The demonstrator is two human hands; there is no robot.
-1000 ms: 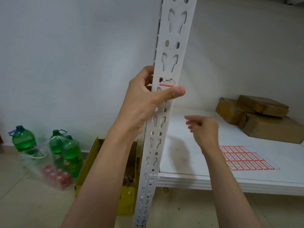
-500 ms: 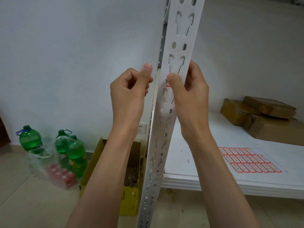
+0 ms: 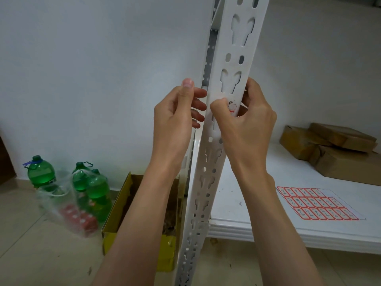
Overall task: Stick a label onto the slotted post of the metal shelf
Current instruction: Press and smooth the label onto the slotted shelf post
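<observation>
The right hand (image 3: pixel 245 129) wraps the white slotted post (image 3: pixel 233 65), its thumb pressing and partly hiding the red-edged label (image 3: pixel 233 106). The left hand (image 3: pixel 177 118) is half-curled, empty, just beside. Right of the hands lie one label sheet (image 3: pixel 317 205) and three brown parcels (image 3: pixel 334 149); left stand three green bottles (image 3: pixel 97 193).

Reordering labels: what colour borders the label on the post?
Red, on white; the label shows in the head view.

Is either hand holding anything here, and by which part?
The right hand grips the post at the label, thumb on its front face. The left hand holds nothing, fingers curled beside the post's left edge.
</observation>
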